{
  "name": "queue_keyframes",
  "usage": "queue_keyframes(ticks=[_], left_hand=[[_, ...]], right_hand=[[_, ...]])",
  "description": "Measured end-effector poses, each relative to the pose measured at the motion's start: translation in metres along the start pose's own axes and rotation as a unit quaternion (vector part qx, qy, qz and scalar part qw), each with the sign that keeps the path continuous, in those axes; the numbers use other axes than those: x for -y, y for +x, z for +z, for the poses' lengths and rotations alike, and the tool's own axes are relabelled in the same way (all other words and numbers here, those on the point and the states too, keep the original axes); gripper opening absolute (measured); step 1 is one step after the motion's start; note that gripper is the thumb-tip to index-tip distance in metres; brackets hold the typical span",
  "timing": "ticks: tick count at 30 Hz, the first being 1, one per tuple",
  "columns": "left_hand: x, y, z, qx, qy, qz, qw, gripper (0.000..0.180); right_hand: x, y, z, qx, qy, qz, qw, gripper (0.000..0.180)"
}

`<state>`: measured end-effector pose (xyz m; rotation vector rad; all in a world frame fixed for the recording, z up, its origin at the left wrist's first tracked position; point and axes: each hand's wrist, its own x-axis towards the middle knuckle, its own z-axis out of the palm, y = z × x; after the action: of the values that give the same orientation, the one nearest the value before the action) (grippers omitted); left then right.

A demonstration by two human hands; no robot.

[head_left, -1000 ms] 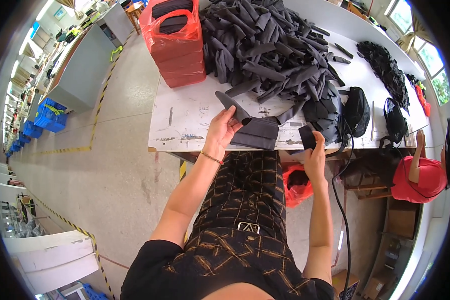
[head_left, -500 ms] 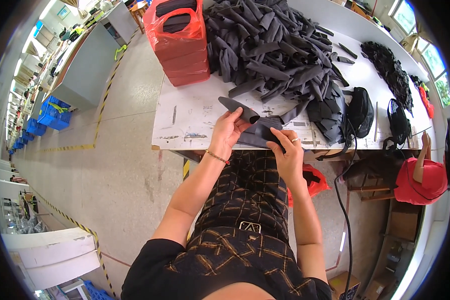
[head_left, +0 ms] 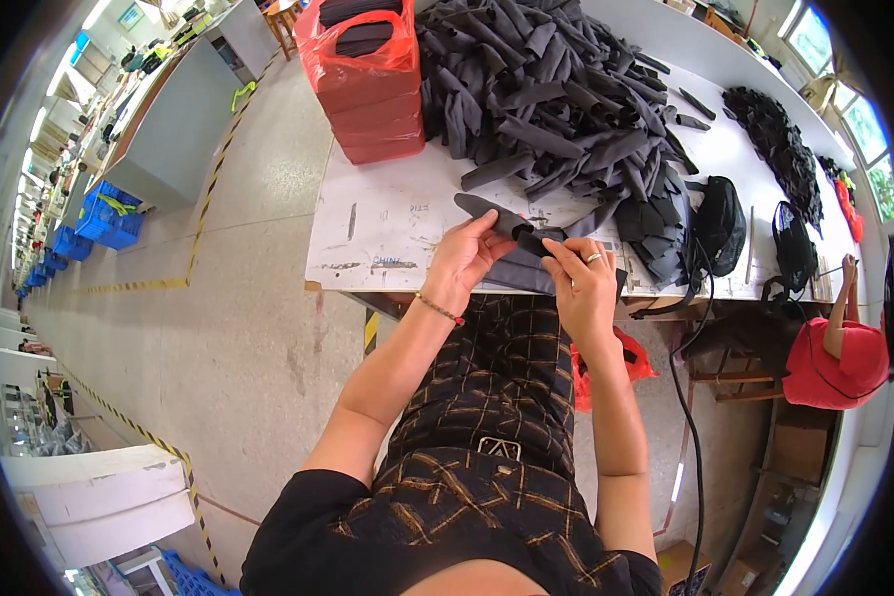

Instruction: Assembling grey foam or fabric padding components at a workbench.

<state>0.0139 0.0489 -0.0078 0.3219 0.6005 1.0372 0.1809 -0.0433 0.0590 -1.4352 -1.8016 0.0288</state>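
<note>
A dark grey fabric sleeve (head_left: 489,214) is pinched between the thumb and fingers of my left hand (head_left: 465,253). Its open end points toward my right hand (head_left: 581,283), whose thumb and fingers close on a smaller dark fabric piece (head_left: 533,244). The two pieces meet or overlap; I cannot tell whether one goes inside the other. Beneath my hands, flat dark fabric pieces (head_left: 520,274) lie at the table's front edge. Just beyond is a big heap of similar dark sleeves (head_left: 556,109).
Left of the heap, a red plastic bag (head_left: 372,109) of dark pieces stands on the white table (head_left: 368,223). To the right lie flat dark panels (head_left: 654,233), black pouches (head_left: 717,223) and a hanging black cable (head_left: 690,417). A person in red (head_left: 834,358) sits at far right.
My right hand has lifted from the flat pieces and come left with a small dark piece, up to the open end of the sleeve. My left hand still holds the sleeve.
</note>
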Motion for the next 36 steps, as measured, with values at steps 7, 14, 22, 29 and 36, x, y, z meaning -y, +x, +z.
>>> queue_keyframes(ticks=[7, 14, 22, 29, 36], left_hand=[[0.001, 0.001, 0.002, -0.024, -0.023, -0.013, 0.999, 0.020], [-0.002, -0.001, 0.007, -0.059, -0.050, -0.015, 0.997, 0.016], [-0.003, 0.002, 0.007, -0.066, -0.007, -0.026, 0.997, 0.018], [0.000, 0.005, 0.003, -0.046, -0.006, -0.002, 0.999, 0.018], [-0.001, -0.001, 0.009, -0.027, -0.012, -0.001, 1.000, 0.019]], right_hand=[[-0.004, 0.008, -0.001, -0.003, -0.056, -0.033, 0.998, 0.022], [-0.003, 0.008, -0.009, 0.032, -0.056, -0.040, 0.997, 0.019], [0.007, 0.015, -0.010, 0.033, -0.071, -0.059, 0.995, 0.021], [0.012, 0.021, -0.005, 0.042, -0.099, -0.085, 0.991, 0.024], [0.010, 0.025, -0.006, 0.038, -0.139, -0.091, 0.985, 0.023]])
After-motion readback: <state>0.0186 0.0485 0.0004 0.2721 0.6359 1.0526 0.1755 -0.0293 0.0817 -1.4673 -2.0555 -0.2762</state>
